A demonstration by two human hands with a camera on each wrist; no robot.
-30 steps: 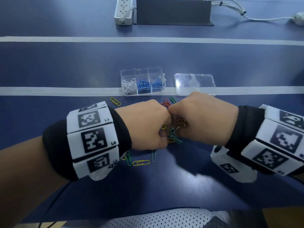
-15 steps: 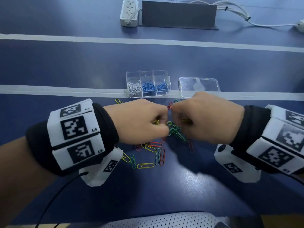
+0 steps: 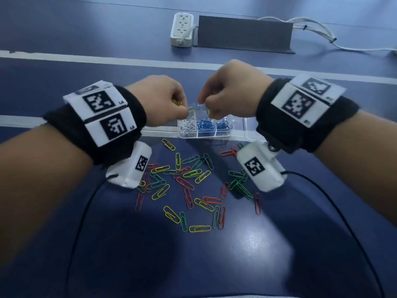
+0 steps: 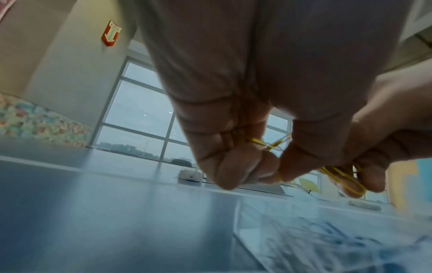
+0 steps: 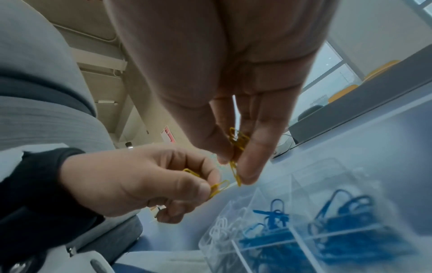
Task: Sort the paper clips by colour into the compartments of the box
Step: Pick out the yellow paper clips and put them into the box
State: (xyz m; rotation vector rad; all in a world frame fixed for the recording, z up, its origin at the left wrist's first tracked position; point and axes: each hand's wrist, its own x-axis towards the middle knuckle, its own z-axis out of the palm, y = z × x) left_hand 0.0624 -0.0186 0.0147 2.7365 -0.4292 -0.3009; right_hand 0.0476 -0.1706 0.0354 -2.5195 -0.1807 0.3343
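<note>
A clear compartment box (image 3: pixel 198 136) sits on the white line, with white clips (image 3: pixel 187 126) in its left cell and blue clips (image 3: pixel 206 124) in the two cells beside it. Both hands hover just above it. My left hand (image 3: pixel 185 109) pinches a few yellow clips (image 4: pixel 263 144), and my right hand (image 3: pixel 207 108) pinches another small bunch of yellow clips (image 5: pixel 236 147). In the right wrist view the box (image 5: pixel 203 238) lies directly below both hands. Several loose yellow, green and red clips (image 3: pixel 182 179) lie scattered on the blue table nearer me.
The box's clear lid (image 3: pixel 251 134) lies to its right, mostly hidden under my right wrist. A white power strip (image 3: pixel 182 29), a dark grey stand (image 3: pixel 242 35) and white cables (image 3: pixel 318 31) sit at the far edge. Black wrist-camera cables trail over the near table.
Both hands have risen from the loose pile and moved forward over the box, each carrying yellow clips. The pile they covered is now in view.
</note>
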